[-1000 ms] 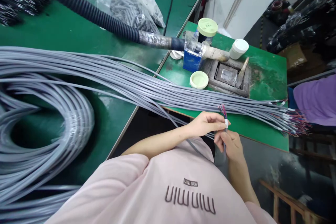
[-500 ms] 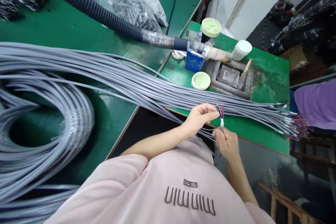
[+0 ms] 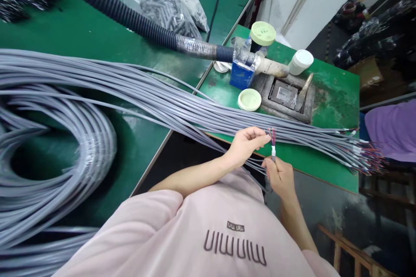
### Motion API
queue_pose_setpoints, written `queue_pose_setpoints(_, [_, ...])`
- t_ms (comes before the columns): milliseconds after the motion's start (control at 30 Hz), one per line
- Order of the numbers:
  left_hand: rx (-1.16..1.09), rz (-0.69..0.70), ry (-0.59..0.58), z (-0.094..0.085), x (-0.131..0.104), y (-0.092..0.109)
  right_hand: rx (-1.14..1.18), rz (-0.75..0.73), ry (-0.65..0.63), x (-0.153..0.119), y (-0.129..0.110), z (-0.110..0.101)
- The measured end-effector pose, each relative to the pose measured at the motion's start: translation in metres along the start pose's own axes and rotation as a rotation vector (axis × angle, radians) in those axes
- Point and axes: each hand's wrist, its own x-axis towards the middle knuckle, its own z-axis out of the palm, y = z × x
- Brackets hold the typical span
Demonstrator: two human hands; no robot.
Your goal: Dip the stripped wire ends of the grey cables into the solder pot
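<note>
1. Head view, grip: right hand (image 3: 280, 176) pinched shut low on one grey cable (image 3: 274, 152), just under its white collar, end held upright. Left hand (image 3: 247, 143) closed w/ fingertips (image 3: 265, 138) on the coloured wire strands (image 3: 272, 135) fanning above the grip.
2. Around the grip: behind and to the right, bundle of grey cables (image 3: 182, 110) across green table (image 3: 78, 34), stripped ends (image 3: 367, 158) splayed past the edge. Farther back, blue box (image 3: 241, 74), pale green lid (image 3: 249, 99), metal tray (image 3: 286, 95), corrugated hose (image 3: 130, 17). Far left, cable coil (image 3: 65, 156).
3. Progress, as a judgement: one end in hand, strands mid-sorting; many stripped ends lying on table, unclear which are done.
4. Vs 1 s ago: cable end raised slightly, left fingertips moved up from collar to strands.
</note>
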Motion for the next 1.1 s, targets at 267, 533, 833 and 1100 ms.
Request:
queue_pose_setpoints(267, [0.664, 0.753, -0.141, -0.007, -0.011, -0.003, 0.493, 0.112, 0.004, 0.003, 0.004, 0.000])
queue_pose_setpoints(533, [0.535, 0.620, -0.165, 0.002, -0.016, -0.009, 0.623, 0.121, 0.212, 0.014, -0.008, 0.003])
queue_pose_setpoints(833, [0.084, 0.240, -0.092, 0.011, -0.015, -0.010, 0.427, -0.183, 0.486, 0.025, -0.018, -0.003])
queue_pose_setpoints(1100, [0.002, 0.197, -0.045, 0.006, -0.009, 0.008, 0.149, -0.404, 0.490, 0.048, -0.024, -0.014])
